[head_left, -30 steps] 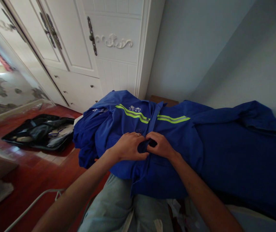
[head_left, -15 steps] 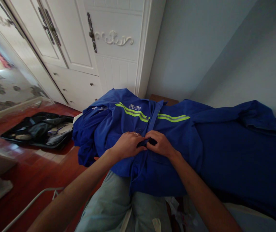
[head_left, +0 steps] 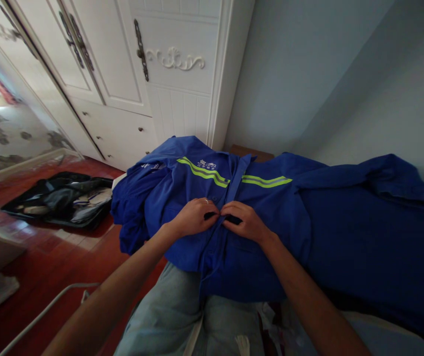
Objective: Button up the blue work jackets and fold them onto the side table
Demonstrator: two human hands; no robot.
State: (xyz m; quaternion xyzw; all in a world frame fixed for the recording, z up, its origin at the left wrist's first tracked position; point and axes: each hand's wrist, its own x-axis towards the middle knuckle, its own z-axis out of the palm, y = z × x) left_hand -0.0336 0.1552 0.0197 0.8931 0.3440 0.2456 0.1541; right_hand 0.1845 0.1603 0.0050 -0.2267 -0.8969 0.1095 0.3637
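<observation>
A blue jacket (head_left: 267, 212) with yellow-green reflective stripes and white print on the chest lies spread in front of me, its lower edge over my knees. At its front placket, my left hand (head_left: 197, 216) pinches the cloth between thumb and fingers; a ring shows on one finger. Just right of it, my right hand (head_left: 244, 221) pinches the same placket, the fingertips of both hands nearly touching. A small button (head_left: 214, 199) shows above my left fingertips. Whatever lies between the fingertips is too small to make out.
More blue cloth (head_left: 132, 207) is bunched at the jacket's left, and dark blue fabric (head_left: 375, 252) spreads to the right. A white wardrobe (head_left: 182, 104) stands behind. An opened black suitcase (head_left: 59, 200) lies on the red floor (head_left: 56, 277). A white curved rail (head_left: 44, 314) is at lower left.
My left hand has shifted slightly up and left, its thumb now higher and nearer its fingers. My right hand has barely moved. The placket between them lies flatter.
</observation>
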